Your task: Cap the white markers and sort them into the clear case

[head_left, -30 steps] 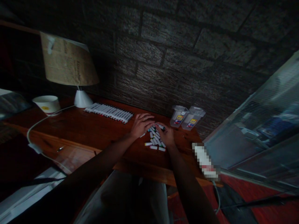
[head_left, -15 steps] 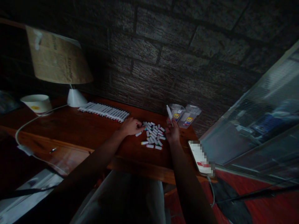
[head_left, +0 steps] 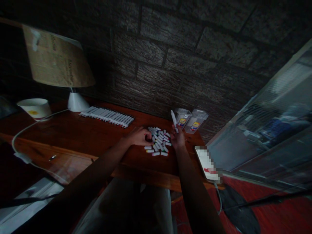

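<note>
My right hand [head_left: 179,139] is closed around a white marker [head_left: 174,117], which sticks up tilted above the fingers. Beside it, on the wooden desk, lies a loose pile of marker caps [head_left: 159,139], white with coloured ends. At the left edge of this pile is my left hand [head_left: 138,136], its fingers curved with a gap between thumb and forefinger. It seems to hold nothing, though its fingertips are dim. Further back on the left, a row of white markers [head_left: 107,116] lies side by side.
Two clear plastic boxes [head_left: 195,121] stand behind my right hand near the wall. A phone [head_left: 206,162] with a cable lies at the desk's right edge. Left are a lamp [head_left: 78,102] and a paper cup [head_left: 35,109]; a white cable [head_left: 18,138] hangs over the desk's front.
My left hand has moved slightly nearer me at the pile, and its fingers have parted. A few caps there have shifted. The right hand still holds the marker upright.
</note>
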`<move>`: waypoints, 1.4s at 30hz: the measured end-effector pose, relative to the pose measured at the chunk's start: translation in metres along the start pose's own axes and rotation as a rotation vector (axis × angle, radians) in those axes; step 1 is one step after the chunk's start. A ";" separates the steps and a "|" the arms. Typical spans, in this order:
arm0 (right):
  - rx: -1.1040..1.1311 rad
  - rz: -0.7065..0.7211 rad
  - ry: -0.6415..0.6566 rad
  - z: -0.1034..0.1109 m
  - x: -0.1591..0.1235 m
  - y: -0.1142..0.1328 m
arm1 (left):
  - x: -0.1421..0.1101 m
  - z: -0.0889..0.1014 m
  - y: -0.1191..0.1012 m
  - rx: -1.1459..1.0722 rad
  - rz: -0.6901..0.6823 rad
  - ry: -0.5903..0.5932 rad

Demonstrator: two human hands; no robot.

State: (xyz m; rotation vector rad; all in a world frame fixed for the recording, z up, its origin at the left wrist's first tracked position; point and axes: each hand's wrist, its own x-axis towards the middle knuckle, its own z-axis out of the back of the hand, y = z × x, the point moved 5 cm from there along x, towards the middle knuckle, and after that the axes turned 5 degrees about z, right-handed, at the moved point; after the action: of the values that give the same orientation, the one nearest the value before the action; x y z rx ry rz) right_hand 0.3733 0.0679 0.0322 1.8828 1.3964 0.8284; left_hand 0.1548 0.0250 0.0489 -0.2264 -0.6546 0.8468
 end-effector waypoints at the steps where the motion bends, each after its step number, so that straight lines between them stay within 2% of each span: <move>1: 0.003 -0.005 0.000 0.000 0.000 0.000 | 0.000 0.000 -0.002 -0.039 -0.024 0.017; 6: 0.016 -0.015 0.008 -0.003 -0.002 0.001 | 0.000 -0.003 -0.004 -0.223 -0.090 0.108; 13: 0.013 -0.006 0.011 -0.004 -0.004 0.002 | 0.001 -0.017 0.005 -0.349 -0.012 0.257; 20: -0.011 -0.023 0.040 -0.006 -0.005 0.001 | 0.001 -0.013 0.004 -0.457 0.042 0.261; 24: -0.016 -0.012 0.049 -0.006 -0.003 0.002 | -0.001 -0.019 0.004 -0.535 0.059 0.328; 28: -0.032 -0.001 0.065 -0.006 -0.002 0.003 | -0.001 -0.025 0.008 -0.521 0.083 0.338; 31: -0.047 0.017 0.080 -0.005 -0.001 0.003 | 0.001 -0.022 0.008 -0.477 0.064 0.266; 35: -0.221 0.110 0.102 -0.006 -0.001 0.004 | 0.005 -0.014 0.006 -0.473 0.063 0.121; 39: -0.317 0.147 0.138 -0.011 -0.006 -0.001 | 0.011 -0.002 0.012 -0.609 0.164 -0.163; 42: -0.429 0.225 0.177 -0.017 -0.014 -0.001 | 0.012 0.005 0.026 -0.836 0.290 -0.383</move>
State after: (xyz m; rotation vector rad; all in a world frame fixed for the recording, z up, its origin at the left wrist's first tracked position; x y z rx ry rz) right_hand 0.3563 0.0570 0.0398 1.6754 1.0097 1.3179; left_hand 0.1412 0.0508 0.0470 -0.9459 -1.3445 0.8592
